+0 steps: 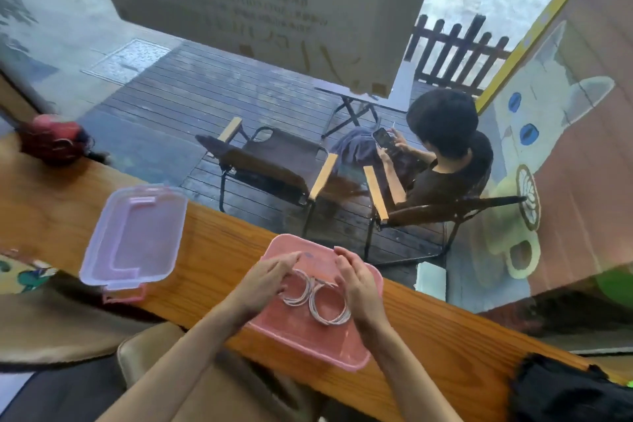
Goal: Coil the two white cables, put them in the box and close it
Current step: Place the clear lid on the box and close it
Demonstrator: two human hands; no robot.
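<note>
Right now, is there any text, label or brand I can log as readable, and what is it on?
None can be read.
Cardboard panel behind the glass: several printed lines and large strokes, mirrored and too blurred to quote.
Yellow strip at right: small marks, too small to read.
Pink box, clear lid, white cables: no lettering visible.

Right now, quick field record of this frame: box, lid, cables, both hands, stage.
box: pink box, open, on the wooden counter
lid: translucent lid, off, lying on the counter to the box's left
cables: two white cable coils side by side inside the box
left hand: left hand over the left coil, fingers extended
right hand: right hand at the right coil, fingers loosely bent
stage: cables in, lid not yet on
</note>
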